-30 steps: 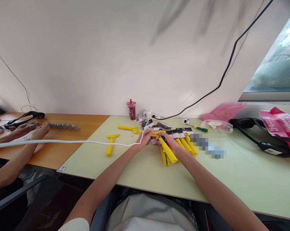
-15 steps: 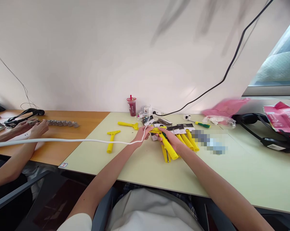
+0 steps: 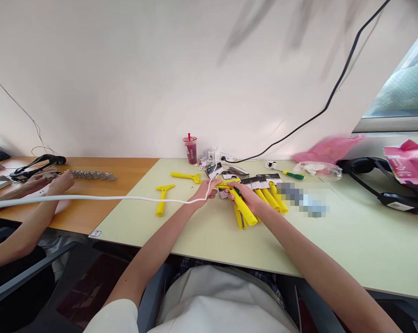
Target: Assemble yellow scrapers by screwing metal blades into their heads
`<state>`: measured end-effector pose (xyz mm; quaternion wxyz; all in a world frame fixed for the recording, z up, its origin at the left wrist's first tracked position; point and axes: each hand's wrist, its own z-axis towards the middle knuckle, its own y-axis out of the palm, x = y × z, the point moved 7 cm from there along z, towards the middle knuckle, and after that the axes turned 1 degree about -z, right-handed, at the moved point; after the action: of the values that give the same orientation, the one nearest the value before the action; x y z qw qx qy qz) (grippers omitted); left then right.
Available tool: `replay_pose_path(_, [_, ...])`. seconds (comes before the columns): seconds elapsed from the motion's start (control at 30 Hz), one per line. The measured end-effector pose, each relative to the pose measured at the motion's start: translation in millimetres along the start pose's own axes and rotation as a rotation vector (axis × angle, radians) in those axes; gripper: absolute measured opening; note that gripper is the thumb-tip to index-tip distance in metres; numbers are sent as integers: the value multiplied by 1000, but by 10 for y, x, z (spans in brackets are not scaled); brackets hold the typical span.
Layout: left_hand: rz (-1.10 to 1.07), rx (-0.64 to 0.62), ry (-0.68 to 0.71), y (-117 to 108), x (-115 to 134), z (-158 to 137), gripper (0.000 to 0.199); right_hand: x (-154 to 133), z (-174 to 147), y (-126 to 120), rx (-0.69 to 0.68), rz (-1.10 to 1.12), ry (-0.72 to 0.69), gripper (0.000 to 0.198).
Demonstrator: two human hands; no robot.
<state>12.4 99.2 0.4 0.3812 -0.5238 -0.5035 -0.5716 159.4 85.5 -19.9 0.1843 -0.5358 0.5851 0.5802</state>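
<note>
Both hands are on one yellow scraper [image 3: 245,209], a T-shaped plastic tool whose handle slants toward me. My left hand [image 3: 209,189] is closed on the left end of its head. My right hand [image 3: 246,196] is wrapped around the area where head and handle meet. A dark green piece shows by the right fingers, and a thin metal shaft [image 3: 242,222] sticks out below; whether they belong together I cannot tell. Under and beside the right hand lie several more yellow scrapers [image 3: 271,199] with black-and-white cards [image 3: 261,181]. Two loose scrapers, one upper [image 3: 181,175] and one lower [image 3: 162,201], lie to the left.
A white cable [image 3: 153,200] crosses above my left wrist. Behind stand a drink cup [image 3: 191,150] and a power strip [image 3: 226,157]. To the right are a green-handled screwdriver [image 3: 294,175], a pink bag [image 3: 328,150] and a black headset [image 3: 382,194]. A co-worker's hands [image 3: 56,182] are at the left table.
The view has shifted slightly. Both hands keep their hold on the scraper, which shows almost the same tilt as before.
</note>
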Motion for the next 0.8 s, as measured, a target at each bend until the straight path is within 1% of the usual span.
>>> replay_pose_path(0.1, [0, 4, -13, -1, -22, 8, 56, 15, 14, -16, 2, 2, 7, 26])
replay_pose_path(0.27, [13, -10, -7, -7, -19, 13, 59, 15, -5, -14, 34, 40, 39, 30])
replay_pose_path(0.53, [10, 10, 22, -69, -10, 59, 58, -27, -69, 78, 27, 9, 38, 15])
replay_pose_path(0.63, [23, 5, 19, -70, -11, 68, 47, -35, -83, 92, 28, -3, 24, 8])
replay_pose_path(0.7, [31, 4, 20, -68, -5, 66, 44, -38, -86, 92, 29, -12, 13, 5])
replay_pose_path(0.8, [36, -2, 46, -64, 29, 52, 45, -49, -88, 92, 29, -24, -13, 13])
